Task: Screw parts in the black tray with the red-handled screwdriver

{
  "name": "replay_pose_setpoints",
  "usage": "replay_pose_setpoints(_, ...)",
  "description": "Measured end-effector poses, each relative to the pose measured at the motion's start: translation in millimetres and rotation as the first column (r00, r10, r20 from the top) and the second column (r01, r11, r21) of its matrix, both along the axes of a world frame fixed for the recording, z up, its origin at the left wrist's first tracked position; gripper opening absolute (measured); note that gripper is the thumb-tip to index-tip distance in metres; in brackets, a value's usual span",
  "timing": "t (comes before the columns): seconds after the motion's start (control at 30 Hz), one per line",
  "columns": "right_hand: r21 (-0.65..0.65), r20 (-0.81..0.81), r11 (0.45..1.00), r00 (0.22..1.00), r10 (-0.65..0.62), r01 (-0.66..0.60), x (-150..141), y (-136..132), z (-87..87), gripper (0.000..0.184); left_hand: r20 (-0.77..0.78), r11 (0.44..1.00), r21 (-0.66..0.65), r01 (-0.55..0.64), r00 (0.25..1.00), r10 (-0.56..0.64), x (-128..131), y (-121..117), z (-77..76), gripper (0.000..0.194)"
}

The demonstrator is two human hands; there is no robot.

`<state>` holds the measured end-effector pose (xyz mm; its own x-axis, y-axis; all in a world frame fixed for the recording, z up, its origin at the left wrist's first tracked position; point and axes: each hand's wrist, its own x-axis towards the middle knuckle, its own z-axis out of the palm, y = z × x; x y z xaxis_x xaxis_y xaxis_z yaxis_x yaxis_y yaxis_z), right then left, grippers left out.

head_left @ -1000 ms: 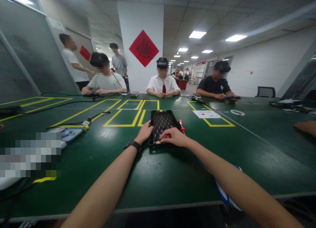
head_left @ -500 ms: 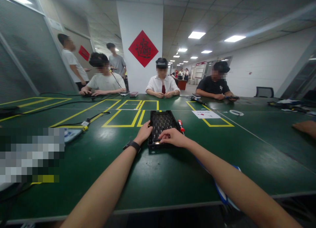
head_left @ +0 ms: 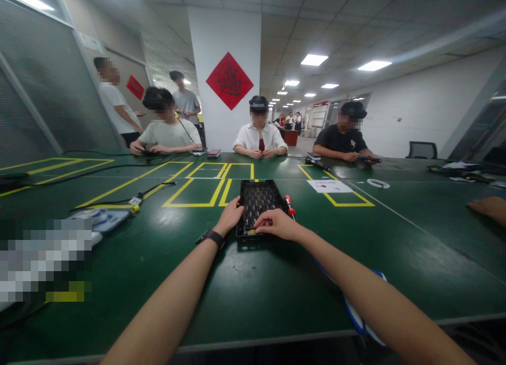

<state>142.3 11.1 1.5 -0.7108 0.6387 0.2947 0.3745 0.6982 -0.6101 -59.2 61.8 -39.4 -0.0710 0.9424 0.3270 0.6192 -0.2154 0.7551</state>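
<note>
A black rectangular case [head_left: 260, 199] lies on the green table, with rows of small metallic pieces that look like screwdriver bits. My left hand [head_left: 231, 217] grips its left edge, fingers closed against the side. Over the near end of the case, my right hand [head_left: 275, 222] is closed in a pinch with thumb and fingertips together. What sits between those fingertips is too small to make out. A small yellowish patch shows in the case beside them. Just right of the case lies a red-handled screwdriver [head_left: 290, 205], its shaft partly hidden behind my right hand.
Yellow tape outlines [head_left: 190, 205] mark the green table [head_left: 221, 312]. A white paper sheet [head_left: 329, 186] and a white ring [head_left: 378, 183] lie to the right. Cables and a pouch [head_left: 113, 217] are at left. Several people sit opposite; another person's hand [head_left: 488, 207] rests at far right.
My right fingertips have shifted slightly at the near end of the case, and the pale bright spot beside them now looks yellowish. My left hand keeps its grip. The view has tilted slightly upward.
</note>
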Motion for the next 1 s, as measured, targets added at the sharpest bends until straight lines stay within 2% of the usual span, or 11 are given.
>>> replay_pose_setpoints(0.13, 0.060, 0.039, 0.998, 0.999, 0.009, -0.011, 0.3, -0.7, 1.9, 0.027, -0.005, 1.000, -0.007, 0.003, 1.000, -0.003, 0.1, 0.1, 0.5, 0.054)
replay_pose_setpoints(0.4, 0.056, 0.080, 0.998, 0.997, -0.008, 0.003, 1.2, -2.6, 4.9, 0.029, 0.035, 1.000, -0.004, 0.000, 0.999, 0.000, -1.3, 3.8, -2.1, 0.054)
replay_pose_setpoints(1.0, 0.048, 0.018, 0.999, 1.000, -0.013, 0.012, -0.6, -3.8, 3.2, 0.031, 0.021, 1.000, 0.004, 0.003, 1.000, -0.003, -1.4, 1.5, -0.7, 0.054)
